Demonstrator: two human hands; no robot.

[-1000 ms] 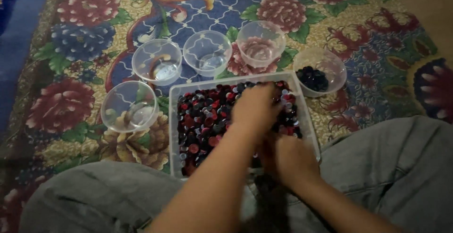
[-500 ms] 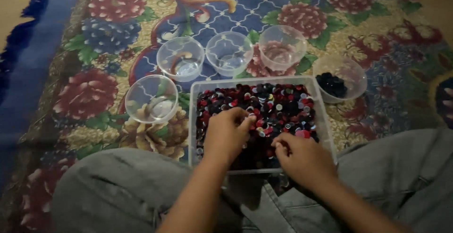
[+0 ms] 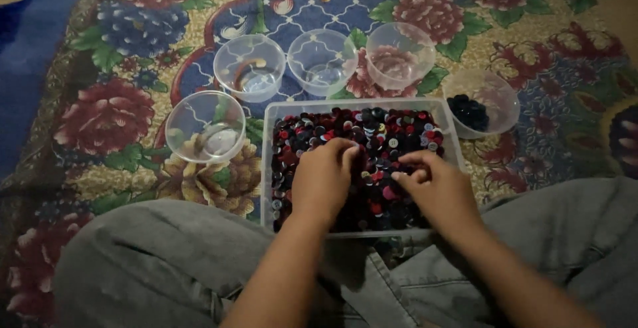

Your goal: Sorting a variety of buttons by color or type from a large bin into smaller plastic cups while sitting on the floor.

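A clear rectangular tub sits on the carpet between my knees, filled with several small round buttons in red, dark and white. My left hand rests palm down in the near left part of the pile, fingers curled into the buttons. My right hand lies over the near right part with fingertips pinched together over the buttons; whether it grips one I cannot tell. A clear bowl right of the tub holds a small heap of dark buttons.
Three clear bowls stand in a row behind the tub: left, middle, right. Another clear bowl sits left of the tub. All rest on a flowered carpet. My grey-trousered legs frame the tub.
My left hand drew back from the tub's far right corner to the near left of the pile. The view shifted, so the tub and bowls sit further right in frame.
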